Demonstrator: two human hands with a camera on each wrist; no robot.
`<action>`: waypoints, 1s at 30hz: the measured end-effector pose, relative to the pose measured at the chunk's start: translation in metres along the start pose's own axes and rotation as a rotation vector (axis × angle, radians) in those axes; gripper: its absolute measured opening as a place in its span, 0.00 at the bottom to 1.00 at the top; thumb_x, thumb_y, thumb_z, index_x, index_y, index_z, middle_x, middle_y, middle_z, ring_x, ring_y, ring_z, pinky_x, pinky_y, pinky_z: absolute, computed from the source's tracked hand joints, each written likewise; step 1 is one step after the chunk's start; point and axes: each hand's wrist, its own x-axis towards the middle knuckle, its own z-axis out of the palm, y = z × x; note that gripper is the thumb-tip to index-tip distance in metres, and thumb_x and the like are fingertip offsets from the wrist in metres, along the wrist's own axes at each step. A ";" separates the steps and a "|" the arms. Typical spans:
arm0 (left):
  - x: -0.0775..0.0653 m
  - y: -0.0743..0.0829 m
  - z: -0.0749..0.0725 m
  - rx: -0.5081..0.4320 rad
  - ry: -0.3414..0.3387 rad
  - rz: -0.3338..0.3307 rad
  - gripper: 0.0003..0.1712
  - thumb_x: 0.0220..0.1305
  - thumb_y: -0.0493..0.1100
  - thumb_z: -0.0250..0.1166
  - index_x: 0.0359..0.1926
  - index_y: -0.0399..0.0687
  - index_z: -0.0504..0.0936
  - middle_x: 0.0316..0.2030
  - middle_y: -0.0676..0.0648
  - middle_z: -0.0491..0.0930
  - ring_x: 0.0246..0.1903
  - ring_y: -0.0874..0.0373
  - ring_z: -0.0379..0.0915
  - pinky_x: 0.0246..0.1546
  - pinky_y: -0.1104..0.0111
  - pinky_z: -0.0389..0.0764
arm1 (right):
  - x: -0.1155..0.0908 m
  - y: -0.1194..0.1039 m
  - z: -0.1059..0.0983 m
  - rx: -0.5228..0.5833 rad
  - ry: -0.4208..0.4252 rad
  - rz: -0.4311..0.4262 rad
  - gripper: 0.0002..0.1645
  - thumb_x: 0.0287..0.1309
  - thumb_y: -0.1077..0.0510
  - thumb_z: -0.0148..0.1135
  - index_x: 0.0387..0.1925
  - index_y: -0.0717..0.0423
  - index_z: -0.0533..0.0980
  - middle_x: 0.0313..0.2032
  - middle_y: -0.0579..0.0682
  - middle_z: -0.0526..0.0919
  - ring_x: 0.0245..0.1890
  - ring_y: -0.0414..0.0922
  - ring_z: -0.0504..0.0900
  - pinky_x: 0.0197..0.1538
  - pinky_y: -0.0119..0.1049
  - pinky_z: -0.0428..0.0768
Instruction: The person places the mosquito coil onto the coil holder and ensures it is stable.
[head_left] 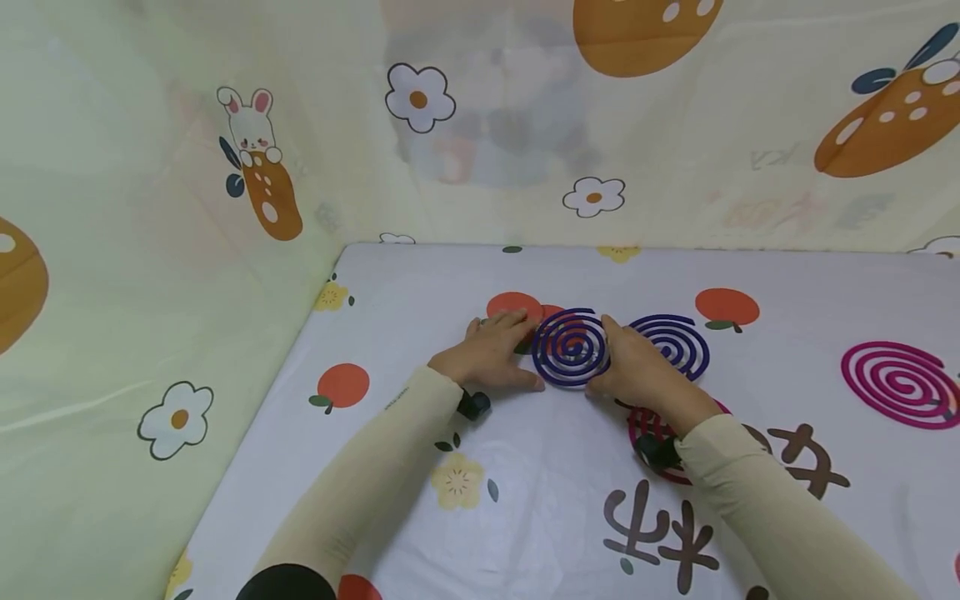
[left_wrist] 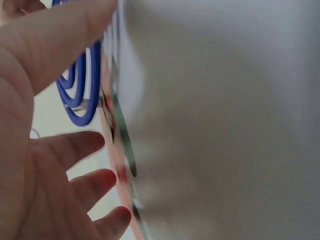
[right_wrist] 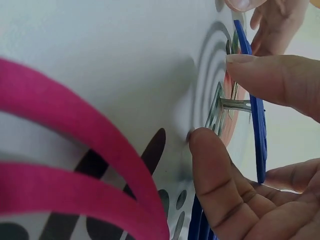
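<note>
A dark blue mosquito coil (head_left: 571, 347) sits raised and level above the table, with a thin metal stand (right_wrist: 235, 104) under its middle in the right wrist view. My right hand (head_left: 637, 367) holds the coil's right rim, its thumb low on the near side and fingers farther back. On the coil's other side, my left hand (head_left: 491, 354) spreads its fingers near the left rim; whether it touches the coil I cannot tell. The left wrist view has the left thumb in front of part of the blue coil (left_wrist: 82, 90).
A second blue coil (head_left: 693, 346) lies behind the right hand, partly hidden by it. Under the right wrist is a magenta coil (head_left: 660, 417), and another magenta coil (head_left: 900, 385) lies at far right. Patterned cloth walls (head_left: 480, 217) rise along the table's back and left.
</note>
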 end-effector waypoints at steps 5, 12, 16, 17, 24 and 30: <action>0.001 -0.005 -0.001 0.035 -0.032 -0.010 0.55 0.62 0.72 0.68 0.83 0.66 0.54 0.84 0.47 0.41 0.83 0.42 0.32 0.77 0.36 0.39 | -0.001 0.001 0.001 0.002 0.005 -0.003 0.69 0.49 0.58 0.82 0.77 0.78 0.45 0.70 0.82 0.61 0.73 0.74 0.60 0.73 0.67 0.59; 0.001 -0.007 0.000 0.074 -0.031 -0.042 0.54 0.62 0.76 0.64 0.83 0.70 0.54 0.84 0.46 0.39 0.83 0.41 0.28 0.76 0.36 0.38 | -0.001 0.001 0.001 0.013 0.005 0.012 0.70 0.50 0.57 0.82 0.78 0.77 0.44 0.71 0.82 0.59 0.73 0.74 0.59 0.73 0.67 0.59; 0.000 -0.007 -0.001 0.107 -0.029 -0.059 0.55 0.61 0.78 0.63 0.83 0.72 0.53 0.84 0.46 0.39 0.83 0.41 0.29 0.76 0.36 0.38 | -0.002 0.001 0.001 0.013 0.002 0.023 0.69 0.51 0.56 0.81 0.78 0.76 0.45 0.71 0.81 0.59 0.73 0.74 0.58 0.73 0.67 0.59; 0.000 -0.006 -0.001 0.120 -0.026 -0.064 0.55 0.61 0.79 0.62 0.83 0.72 0.53 0.84 0.46 0.39 0.82 0.41 0.30 0.76 0.35 0.39 | -0.002 0.001 0.001 0.013 0.002 0.020 0.69 0.51 0.56 0.81 0.78 0.76 0.45 0.71 0.81 0.59 0.73 0.74 0.58 0.73 0.67 0.59; -0.001 -0.006 -0.002 0.177 -0.008 -0.062 0.55 0.60 0.80 0.61 0.83 0.73 0.54 0.84 0.45 0.40 0.82 0.38 0.32 0.76 0.35 0.41 | -0.003 0.001 0.002 -0.021 0.017 -0.041 0.62 0.52 0.56 0.80 0.78 0.73 0.53 0.67 0.79 0.67 0.70 0.72 0.65 0.71 0.67 0.65; 0.000 -0.006 -0.002 0.156 -0.040 -0.036 0.53 0.63 0.78 0.60 0.83 0.71 0.53 0.84 0.45 0.38 0.82 0.39 0.28 0.76 0.35 0.40 | -0.003 0.002 0.002 -0.039 0.011 -0.045 0.55 0.53 0.56 0.80 0.74 0.75 0.61 0.65 0.78 0.71 0.68 0.72 0.69 0.69 0.67 0.67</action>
